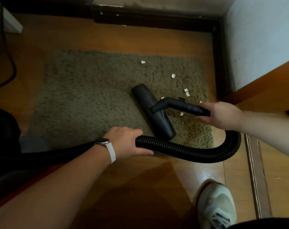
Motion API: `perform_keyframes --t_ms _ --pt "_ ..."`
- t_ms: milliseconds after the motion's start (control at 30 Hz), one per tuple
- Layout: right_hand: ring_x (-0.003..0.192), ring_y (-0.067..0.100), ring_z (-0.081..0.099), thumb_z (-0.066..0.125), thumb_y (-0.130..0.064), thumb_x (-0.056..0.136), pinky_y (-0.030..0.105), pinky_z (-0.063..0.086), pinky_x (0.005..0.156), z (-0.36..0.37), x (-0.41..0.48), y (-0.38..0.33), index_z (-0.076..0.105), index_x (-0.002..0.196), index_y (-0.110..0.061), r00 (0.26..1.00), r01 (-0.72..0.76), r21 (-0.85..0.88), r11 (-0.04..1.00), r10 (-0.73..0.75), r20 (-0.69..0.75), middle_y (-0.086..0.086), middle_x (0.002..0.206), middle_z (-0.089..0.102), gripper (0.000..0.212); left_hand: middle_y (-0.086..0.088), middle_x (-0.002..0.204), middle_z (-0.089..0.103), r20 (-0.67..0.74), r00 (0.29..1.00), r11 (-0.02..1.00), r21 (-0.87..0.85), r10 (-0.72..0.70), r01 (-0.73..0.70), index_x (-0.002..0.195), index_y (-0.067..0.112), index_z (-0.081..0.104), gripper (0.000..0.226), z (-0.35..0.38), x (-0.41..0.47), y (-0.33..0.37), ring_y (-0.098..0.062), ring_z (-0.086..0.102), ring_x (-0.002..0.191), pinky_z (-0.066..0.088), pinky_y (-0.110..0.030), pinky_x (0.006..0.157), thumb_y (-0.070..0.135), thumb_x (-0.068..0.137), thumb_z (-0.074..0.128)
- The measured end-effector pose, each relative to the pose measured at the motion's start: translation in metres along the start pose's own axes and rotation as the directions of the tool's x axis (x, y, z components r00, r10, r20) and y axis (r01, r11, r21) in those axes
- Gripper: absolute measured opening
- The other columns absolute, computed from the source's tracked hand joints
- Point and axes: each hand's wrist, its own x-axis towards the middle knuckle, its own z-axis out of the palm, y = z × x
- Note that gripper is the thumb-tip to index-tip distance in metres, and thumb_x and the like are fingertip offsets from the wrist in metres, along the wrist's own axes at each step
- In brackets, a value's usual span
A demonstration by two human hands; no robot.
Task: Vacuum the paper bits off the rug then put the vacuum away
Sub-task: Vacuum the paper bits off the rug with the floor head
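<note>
A shaggy olive rug (91,100) lies on the wooden floor. Several white paper bits (173,75) are scattered over its right half, none on the left half. The black vacuum floor head (145,100) rests flat on the rug, lying diagonally. My right hand (221,114) grips the short black tube (186,106) joined to the head. My left hand (129,141), a white watch on its wrist, holds the black ribbed hose (190,151), which loops along the rug's near edge round to my right hand.
The vacuum body (3,126) shows dark at the left edge. A black cable (10,63) runs down the far left floor. Dark skirting (157,19) and a white wall (256,38) close off the back and right. My white shoe (216,205) stands at the lower right.
</note>
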Motion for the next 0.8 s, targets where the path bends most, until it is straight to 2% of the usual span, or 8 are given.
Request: perform_keyframes --t_ms 133,300,467,667,800 --pt "0.063 0.009 0.061 0.061 -0.051 0.091 0.034 0.056 0.062 -0.002 -0.005 0.016 0.057 0.126 -0.024 1.0 -0.014 -0.006 1.0 0.014 -0.001 -0.01 0.071 0.06 0.044 0.013 0.076 0.056 -0.013 1.0 1.0 -0.003 -0.004 0.004 0.086 0.032 0.049 0.059 -0.004 0.006 0.009 -0.009 0.057 0.072 0.047 -0.029 0.064 0.089 0.072 0.043" --pt "0.065 0.008 0.056 0.057 -0.053 0.093 0.025 0.045 0.06 0.004 -0.01 0.016 0.047 0.141 -0.03 0.997 0.02 -0.068 0.997 -0.015 0.07 -0.013 0.072 0.055 0.054 0.013 0.079 0.057 0.008 1.0 1.0 0.018 0.0 -0.001 0.088 0.032 0.05 0.06 0.0 0.01 0.014 -0.01 0.058 0.075 0.049 -0.031 0.07 0.089 0.072 0.042" --pt "0.06 0.002 0.054 0.059 -0.05 0.093 0.022 0.038 0.05 0.002 -0.014 0.03 0.055 0.126 -0.03 0.998 -0.048 -0.019 0.999 0.049 0.033 -0.013 0.07 0.056 0.039 0.014 0.075 0.053 0.003 1.0 1.0 0.02 -0.004 0.004 0.086 0.034 0.048 0.056 -0.001 0.016 0.018 -0.005 0.053 0.07 0.037 -0.026 0.058 0.088 0.073 0.042" --pt "0.062 0.008 0.06 0.06 -0.047 0.093 0.025 0.042 0.047 0.0 -0.02 0.049 0.058 0.117 -0.029 0.984 -0.179 0.065 0.982 0.18 -0.012 -0.007 0.073 0.062 0.029 0.015 0.073 0.052 -0.012 1.0 0.999 0.037 0.002 -0.001 0.082 0.034 0.044 0.055 -0.004 0.019 0.026 -0.006 0.053 0.069 0.037 -0.027 0.058 0.089 0.074 0.04" --pt "0.064 0.008 0.059 0.059 -0.045 0.094 0.027 0.047 0.05 -0.002 -0.013 0.038 0.055 0.122 -0.028 0.987 -0.156 0.029 0.987 0.157 -0.022 -0.007 0.074 0.06 0.033 0.014 0.075 0.054 -0.013 1.0 0.999 0.041 0.002 -0.002 0.086 0.033 0.048 0.058 -0.004 0.019 0.026 -0.007 0.055 0.07 0.039 -0.027 0.059 0.089 0.074 0.04"
